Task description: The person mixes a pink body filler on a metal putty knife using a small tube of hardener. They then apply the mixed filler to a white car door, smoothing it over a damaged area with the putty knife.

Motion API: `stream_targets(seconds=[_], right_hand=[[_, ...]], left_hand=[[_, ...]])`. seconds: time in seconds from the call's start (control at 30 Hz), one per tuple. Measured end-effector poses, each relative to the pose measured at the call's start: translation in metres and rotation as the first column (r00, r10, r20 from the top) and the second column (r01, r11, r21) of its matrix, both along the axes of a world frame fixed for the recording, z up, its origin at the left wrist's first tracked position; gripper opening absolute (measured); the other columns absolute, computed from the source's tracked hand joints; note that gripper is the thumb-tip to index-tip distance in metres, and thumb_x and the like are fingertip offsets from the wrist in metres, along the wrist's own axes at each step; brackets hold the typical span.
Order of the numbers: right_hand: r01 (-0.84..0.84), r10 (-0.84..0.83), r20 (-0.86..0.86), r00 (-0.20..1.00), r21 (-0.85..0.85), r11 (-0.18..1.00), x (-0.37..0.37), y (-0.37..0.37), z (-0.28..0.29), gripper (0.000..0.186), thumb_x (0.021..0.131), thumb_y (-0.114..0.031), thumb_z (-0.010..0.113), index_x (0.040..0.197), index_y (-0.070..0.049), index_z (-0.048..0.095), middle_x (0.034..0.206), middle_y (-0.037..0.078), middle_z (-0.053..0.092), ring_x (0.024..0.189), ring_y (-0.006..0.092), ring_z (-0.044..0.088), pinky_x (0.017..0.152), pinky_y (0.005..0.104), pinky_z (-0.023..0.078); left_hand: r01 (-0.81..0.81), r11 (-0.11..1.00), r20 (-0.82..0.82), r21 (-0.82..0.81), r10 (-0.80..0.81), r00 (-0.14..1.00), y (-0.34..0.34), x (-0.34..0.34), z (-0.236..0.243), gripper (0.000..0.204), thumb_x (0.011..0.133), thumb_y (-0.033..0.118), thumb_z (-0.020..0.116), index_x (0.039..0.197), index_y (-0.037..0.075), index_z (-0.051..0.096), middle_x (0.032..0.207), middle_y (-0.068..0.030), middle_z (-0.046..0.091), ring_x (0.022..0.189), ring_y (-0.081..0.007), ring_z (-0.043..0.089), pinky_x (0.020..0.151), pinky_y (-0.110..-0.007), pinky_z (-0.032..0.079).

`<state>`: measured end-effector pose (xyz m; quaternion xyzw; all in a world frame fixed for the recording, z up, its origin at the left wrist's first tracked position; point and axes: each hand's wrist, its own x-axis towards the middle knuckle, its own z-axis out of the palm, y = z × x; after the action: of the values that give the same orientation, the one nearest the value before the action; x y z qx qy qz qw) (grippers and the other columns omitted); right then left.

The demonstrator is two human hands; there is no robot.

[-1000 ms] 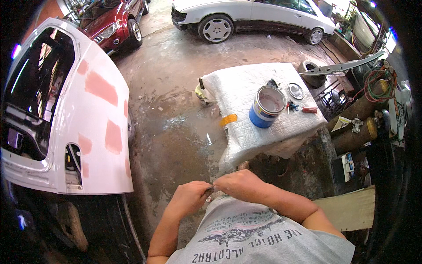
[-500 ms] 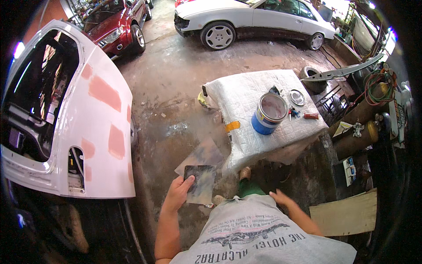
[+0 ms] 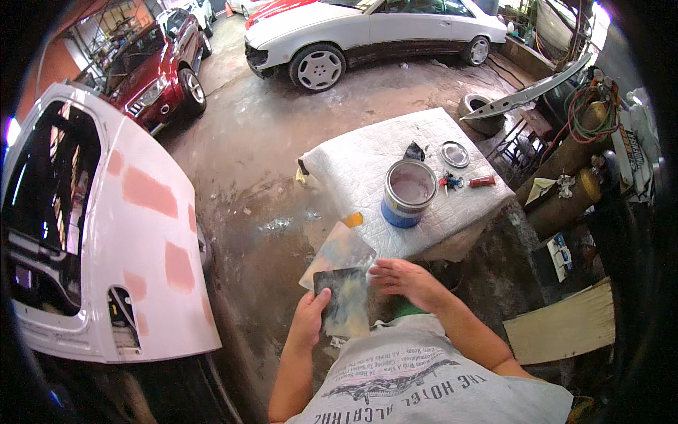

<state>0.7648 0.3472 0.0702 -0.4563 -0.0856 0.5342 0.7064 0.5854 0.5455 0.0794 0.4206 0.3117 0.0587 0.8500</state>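
My left hand (image 3: 308,319) is closed, its thumb on top of a dark flat plate (image 3: 342,302) smeared with pale filler. Fanned out beyond that plate is a larger translucent sheet (image 3: 336,249), stained with pale patches; how it is held is hidden. My right hand (image 3: 408,284) has its fingers stretched toward the right edges of both pieces. Whether its fingertips touch them I cannot tell. Past the hands, an open can (image 3: 409,192) with a blue lower band and pinkish-grey contents stands on a table with a silvery-white quilted cover (image 3: 353,157).
A white car door panel (image 3: 159,233) with pink filler patches stands at left. On the table lie a round lid (image 3: 454,154), a red tube (image 3: 482,181) and keys (image 3: 450,182). A white car (image 3: 402,32), a dark red car (image 3: 152,71) and gas cylinders (image 3: 565,205) stand around.
My right hand has come up from beside my body to the right edge of the plate and sheet. My left hand holds the plate a little farther right. The view has shifted.
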Motion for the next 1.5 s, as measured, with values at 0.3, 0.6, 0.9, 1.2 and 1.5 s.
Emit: stream_targets(seconds=[0.3,0.6,0.9,1.2,1.5], right_hand=[[0.319,-0.240,-0.336,0.911,0.205,0.925,0.125,0.034,0.026,0.050,0.104,-0.040,0.051,0.141,-0.008,0.047,0.141,0.010,0.056,0.128,0.0270,0.056,0.110,0.0455,0.043],[0.436,-0.392,-0.228,0.891,0.191,0.880,0.319,-0.071,-0.010,0.043,0.098,-0.032,0.060,0.133,-0.008,0.054,0.123,0.007,0.065,0.109,0.0243,0.064,0.092,0.0452,0.053],[0.530,-0.523,-0.523,0.673,-0.153,0.834,0.289,-0.077,-0.094,0.048,0.102,-0.032,0.052,0.143,-0.010,0.044,0.138,0.011,0.056,0.123,0.0306,0.054,0.102,0.0491,0.042],[0.497,-0.498,-0.521,0.693,-0.154,0.854,0.254,-0.059,-0.093,0.049,0.104,-0.031,0.050,0.147,-0.009,0.041,0.146,0.009,0.050,0.136,0.0293,0.045,0.116,0.0547,0.028],[0.408,-0.432,-0.192,0.881,-0.152,0.900,0.319,-0.029,-0.086,0.048,0.104,-0.029,0.049,0.146,-0.006,0.042,0.142,0.011,0.054,0.129,0.0269,0.053,0.110,0.0453,0.040]], left_hand=[[0.042,0.995,0.008,0.094,-0.043,0.999,-0.009,0.099,-0.008,0.033,0.103,0.026,0.056,0.119,-0.002,0.063,0.110,-0.0071,0.069,0.095,-0.0164,0.067,0.085,-0.033,0.054],[-0.580,0.781,0.185,-0.231,0.621,0.762,0.008,0.214,-0.014,0.036,0.097,0.021,0.065,0.128,0.005,0.059,0.120,-0.0096,0.068,0.107,-0.0264,0.068,0.090,-0.045,0.058],[-0.285,0.946,0.082,-0.152,0.300,0.950,0.064,0.401,-0.100,0.059,0.103,0.059,0.036,0.131,0.011,0.056,0.112,-0.0108,0.069,0.101,-0.0276,0.068,0.085,-0.044,0.056],[0.142,0.977,0.116,-0.156,-0.125,0.985,0.054,0.478,-0.163,0.068,0.108,0.051,0.027,0.134,-0.006,0.050,0.120,-0.0223,0.066,0.104,-0.0339,0.069,0.094,-0.044,0.055],[-0.508,0.827,0.089,-0.241,0.540,0.837,0.016,0.390,-0.175,0.069,0.106,0.055,0.027,0.137,-0.003,0.049,0.123,-0.0205,0.065,0.106,-0.0336,0.068,0.098,-0.044,0.053]])
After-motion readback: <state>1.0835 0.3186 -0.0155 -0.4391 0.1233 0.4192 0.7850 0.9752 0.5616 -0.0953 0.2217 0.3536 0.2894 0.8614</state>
